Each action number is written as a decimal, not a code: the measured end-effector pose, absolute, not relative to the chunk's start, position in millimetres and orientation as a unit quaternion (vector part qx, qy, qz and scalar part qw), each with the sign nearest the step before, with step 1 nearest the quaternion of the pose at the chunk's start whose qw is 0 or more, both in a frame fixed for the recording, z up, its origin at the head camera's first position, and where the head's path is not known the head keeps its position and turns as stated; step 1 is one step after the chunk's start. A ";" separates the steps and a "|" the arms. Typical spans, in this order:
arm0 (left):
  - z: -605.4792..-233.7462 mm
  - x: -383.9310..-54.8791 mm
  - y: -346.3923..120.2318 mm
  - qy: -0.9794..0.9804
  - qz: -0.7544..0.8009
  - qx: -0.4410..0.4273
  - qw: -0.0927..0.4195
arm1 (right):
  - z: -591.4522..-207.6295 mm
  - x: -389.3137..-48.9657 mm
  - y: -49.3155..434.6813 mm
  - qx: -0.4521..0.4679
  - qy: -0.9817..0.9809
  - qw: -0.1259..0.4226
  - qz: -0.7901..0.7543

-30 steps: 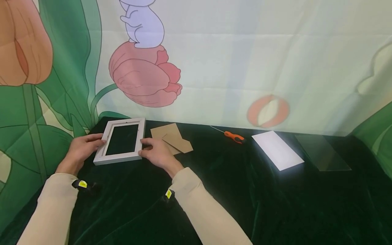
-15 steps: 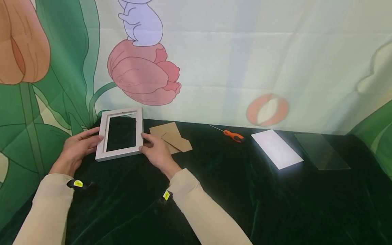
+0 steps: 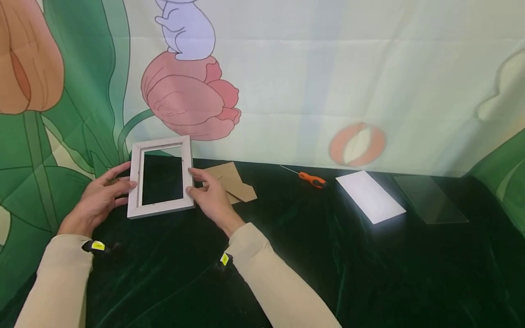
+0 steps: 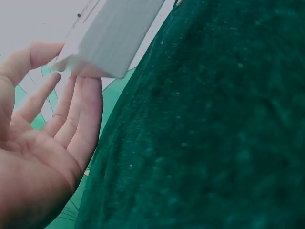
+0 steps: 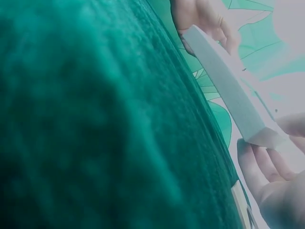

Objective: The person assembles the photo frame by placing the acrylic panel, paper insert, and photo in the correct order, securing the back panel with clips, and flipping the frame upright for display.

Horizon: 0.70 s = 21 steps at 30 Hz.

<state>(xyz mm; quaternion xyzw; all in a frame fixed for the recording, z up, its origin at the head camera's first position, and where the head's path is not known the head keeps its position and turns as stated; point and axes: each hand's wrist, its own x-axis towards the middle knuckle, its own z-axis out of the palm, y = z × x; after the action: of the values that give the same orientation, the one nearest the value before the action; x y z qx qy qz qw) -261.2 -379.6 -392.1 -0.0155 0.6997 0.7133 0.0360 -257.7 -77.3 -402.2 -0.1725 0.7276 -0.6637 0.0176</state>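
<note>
Gripping frame (image 3: 161,207) with left hand (image 3: 98,196) and right hand (image 3: 213,196), head-view left.
Clamped underneath by fingers (image 4: 90,109), visible in wrist views only.

A matt, faintly streaked painted-wood finish is noted on the white frame (image 3: 162,209). A velvety pile is shown by the green cloth (image 3: 295,255). Matt card is suggested by the brown boards (image 3: 241,187), smooth paper by the white sheet (image 3: 371,197). The screwdriver handle (image 3: 310,179) is judged plastic, the shaft (image 3: 289,169) metal. The clear panel (image 3: 432,200) is seen as smooth; glass or plastic cannot be determined.
</note>
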 end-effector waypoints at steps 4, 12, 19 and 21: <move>-388.7 -260.5 -378.8 0.700 0.713 -0.002 0.040 | -399.9 -258.0 -75.8 -0.163 0.728 0.014 -0.666; -389.4 -258.7 -377.5 0.697 0.715 0.019 0.044 | -398.4 -258.7 -72.6 -0.170 0.711 0.021 -0.682; -387.8 -260.3 -377.4 0.716 0.697 0.022 0.037 | -395.7 -260.5 -69.2 -0.175 0.707 0.020 -0.685; -386.2 -260.2 -376.2 0.727 0.685 0.021 0.035 | -394.8 -260.7 -67.8 -0.175 0.702 0.021 -0.690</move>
<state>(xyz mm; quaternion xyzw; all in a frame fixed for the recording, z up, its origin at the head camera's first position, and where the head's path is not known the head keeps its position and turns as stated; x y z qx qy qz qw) -260.2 -376.2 -386.2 0.0211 0.7274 0.6850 0.0353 -260.7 -67.8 -394.8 -0.1754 0.7019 -0.6900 0.0205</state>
